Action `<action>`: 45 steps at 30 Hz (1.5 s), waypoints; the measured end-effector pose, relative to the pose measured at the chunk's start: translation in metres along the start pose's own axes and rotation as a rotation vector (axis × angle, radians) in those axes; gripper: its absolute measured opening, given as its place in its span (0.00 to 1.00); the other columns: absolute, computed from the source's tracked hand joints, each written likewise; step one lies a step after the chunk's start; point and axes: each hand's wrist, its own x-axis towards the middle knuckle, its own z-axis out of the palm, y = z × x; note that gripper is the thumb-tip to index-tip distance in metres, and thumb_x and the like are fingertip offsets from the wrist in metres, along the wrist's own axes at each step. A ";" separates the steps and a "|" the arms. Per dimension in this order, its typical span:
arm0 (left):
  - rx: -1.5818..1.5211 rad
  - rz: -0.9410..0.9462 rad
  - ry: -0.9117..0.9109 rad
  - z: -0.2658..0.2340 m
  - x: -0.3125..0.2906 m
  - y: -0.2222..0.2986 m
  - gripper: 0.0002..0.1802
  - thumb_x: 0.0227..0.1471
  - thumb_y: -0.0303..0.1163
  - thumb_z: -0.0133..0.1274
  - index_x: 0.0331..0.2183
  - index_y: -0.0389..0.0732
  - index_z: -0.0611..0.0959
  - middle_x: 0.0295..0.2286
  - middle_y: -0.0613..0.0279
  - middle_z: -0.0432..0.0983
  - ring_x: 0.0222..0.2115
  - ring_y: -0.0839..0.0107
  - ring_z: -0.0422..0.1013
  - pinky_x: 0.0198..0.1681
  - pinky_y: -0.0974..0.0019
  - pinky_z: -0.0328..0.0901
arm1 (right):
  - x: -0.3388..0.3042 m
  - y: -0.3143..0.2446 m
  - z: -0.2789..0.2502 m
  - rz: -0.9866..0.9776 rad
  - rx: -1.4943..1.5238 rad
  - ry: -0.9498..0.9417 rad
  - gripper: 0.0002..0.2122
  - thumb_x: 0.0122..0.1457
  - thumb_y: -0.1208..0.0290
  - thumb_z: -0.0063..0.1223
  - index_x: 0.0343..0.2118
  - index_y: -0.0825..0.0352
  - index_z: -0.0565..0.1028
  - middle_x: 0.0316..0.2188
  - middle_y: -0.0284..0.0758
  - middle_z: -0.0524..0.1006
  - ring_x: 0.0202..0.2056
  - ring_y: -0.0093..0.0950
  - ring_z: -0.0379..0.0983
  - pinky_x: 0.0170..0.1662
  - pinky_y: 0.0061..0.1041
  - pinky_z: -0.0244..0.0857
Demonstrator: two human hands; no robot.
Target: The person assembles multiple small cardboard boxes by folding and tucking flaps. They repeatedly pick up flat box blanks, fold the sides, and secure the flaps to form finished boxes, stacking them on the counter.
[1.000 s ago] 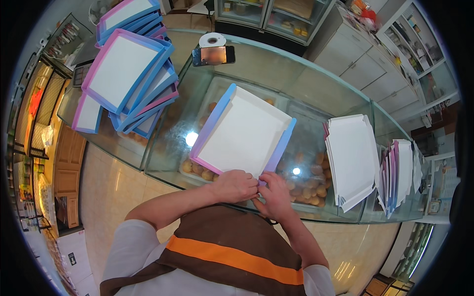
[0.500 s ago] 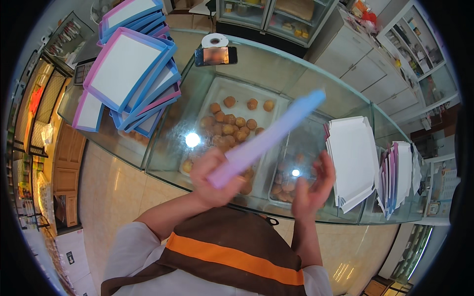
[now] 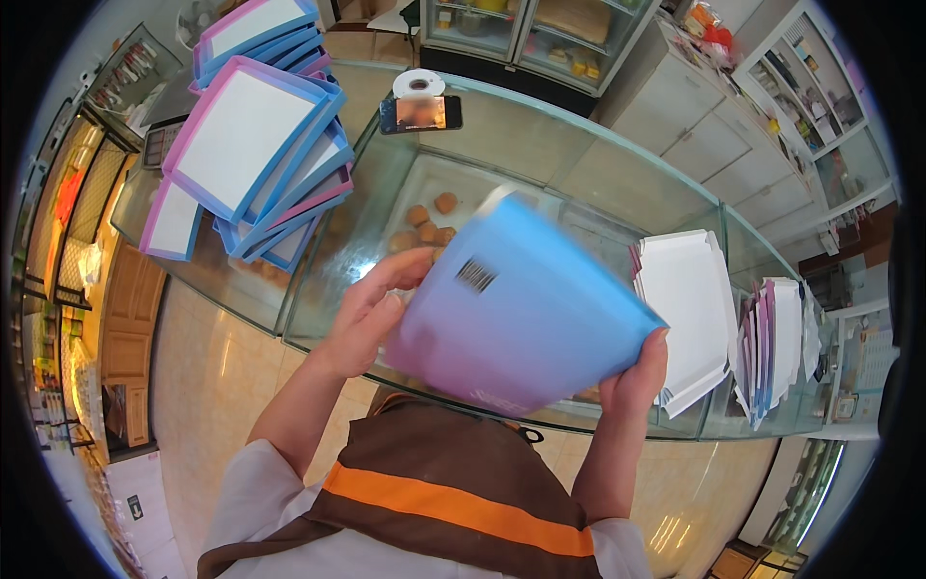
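Observation:
A flat cardboard box piece [image 3: 535, 314], blue fading to purple with a barcode on its outer face, is tilted above the glass counter. My left hand [image 3: 365, 314] is closed at its left edge, fingertips partly hidden by the cardboard. At the lower right corner, my right hand [image 3: 639, 374] grips it with the thumb on the edge and the other fingers mostly out of sight. Under the glass, several round brown pastries [image 3: 424, 227] lie on a white tray [image 3: 439, 179], largely covered by the box piece.
Folded blue and pink box trays [image 3: 246, 135] are stacked at the left of the glass counter [image 3: 588, 164]. Flat white box blanks [image 3: 687, 309] and an upright bundle of blanks [image 3: 772, 338] stand at the right. A phone [image 3: 422, 114] leans on a white round stand [image 3: 419, 82] at the far edge.
The box piece has turned from edge-on to showing its broad outer face. My right hand, open and apart before, now grips its corner. My left hand has shifted left along it.

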 end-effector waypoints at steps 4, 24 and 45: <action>0.114 0.028 0.074 0.018 0.008 0.022 0.27 0.68 0.39 0.44 0.61 0.32 0.68 0.51 0.56 0.75 0.51 0.71 0.70 0.55 0.66 0.63 | -0.009 0.002 -0.004 -0.029 -0.275 -0.224 0.32 0.69 0.44 0.41 0.58 0.75 0.65 0.50 0.46 0.74 0.50 0.31 0.71 0.56 0.31 0.64; -0.006 0.086 0.469 0.062 -0.012 0.005 0.11 0.69 0.34 0.42 0.47 0.37 0.70 0.38 0.66 0.73 0.37 0.82 0.65 0.43 0.73 0.61 | -0.055 0.011 0.066 -0.444 -0.297 0.258 0.14 0.71 0.58 0.43 0.42 0.66 0.64 0.40 0.33 0.69 0.42 0.22 0.64 0.50 0.25 0.59; 0.124 -0.032 0.437 0.060 -0.014 0.009 0.19 0.70 0.36 0.42 0.53 0.33 0.74 0.43 0.61 0.76 0.43 0.78 0.69 0.50 0.71 0.63 | -0.065 -0.009 0.072 -0.230 -0.237 0.200 0.13 0.72 0.60 0.42 0.45 0.66 0.69 0.43 0.33 0.74 0.44 0.22 0.68 0.53 0.25 0.60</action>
